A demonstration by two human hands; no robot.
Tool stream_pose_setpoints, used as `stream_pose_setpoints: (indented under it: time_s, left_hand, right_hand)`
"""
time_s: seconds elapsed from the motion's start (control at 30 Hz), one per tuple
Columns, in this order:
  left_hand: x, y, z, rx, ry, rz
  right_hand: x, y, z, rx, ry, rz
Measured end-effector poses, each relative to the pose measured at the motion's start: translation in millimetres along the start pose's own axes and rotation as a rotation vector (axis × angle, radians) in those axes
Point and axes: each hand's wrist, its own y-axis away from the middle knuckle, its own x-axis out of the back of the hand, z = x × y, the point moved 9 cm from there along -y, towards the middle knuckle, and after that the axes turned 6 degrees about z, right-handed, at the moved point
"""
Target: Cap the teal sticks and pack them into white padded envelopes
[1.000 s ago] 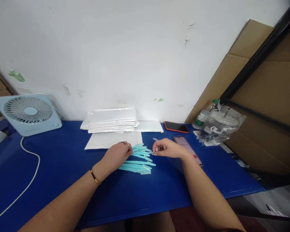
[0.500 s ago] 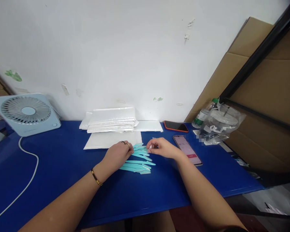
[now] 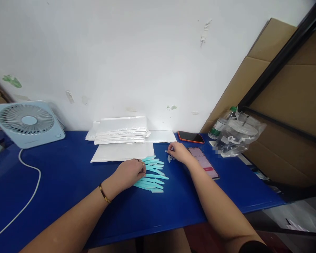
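A blue table (image 3: 68, 182) carried a stack of white mailers (image 3: 122, 131) at the far side. Nearer lay a pile of turquoise plastic pieces (image 3: 154, 174), the left hand (image 3: 130, 172) resting curled on its left edge. Just right, the right hand (image 3: 177, 151) pinched small clear caps (image 3: 169, 157) beside a phone (image 3: 204, 162).

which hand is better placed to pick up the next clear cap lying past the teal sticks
Right, probably. The right hand already has its fingertips at the small clear caps on the blue table, while the left hand rests on the fanned teal sticks, pinning them.
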Motion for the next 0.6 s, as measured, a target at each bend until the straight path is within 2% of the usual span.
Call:
stream_pose_setpoints:
  time_s: [0.1,0.2,0.33,0.4,0.5,0.6]
  left_hand:
    - [3.7,-1,-2,-0.018,0.006,0.049]
    - [11.4,-2,-10,0.01,0.047,0.118]
    - [18.2,-1,-24,0.091,0.14,0.156]
    - [18.4,0,-27,0.1,0.227,0.15]
    - [16.9,0,-31,0.116,0.349,0.144]
    - [15.0,-1,-37,0.138,0.411,0.146]
  right_hand:
    - [8,3,-2,-0.02,-0.089,0.026]
    - [24,10,-9,0.006,-0.287,0.078]
    - [27,21,-22,0.006,-0.648,-0.038]
    - [31,24,-27,0.023,-0.777,-0.026]
    - [40,25,-32,0.083,-0.867,0.052]
    - [46,26,-36,0.142,-0.859,0.079]
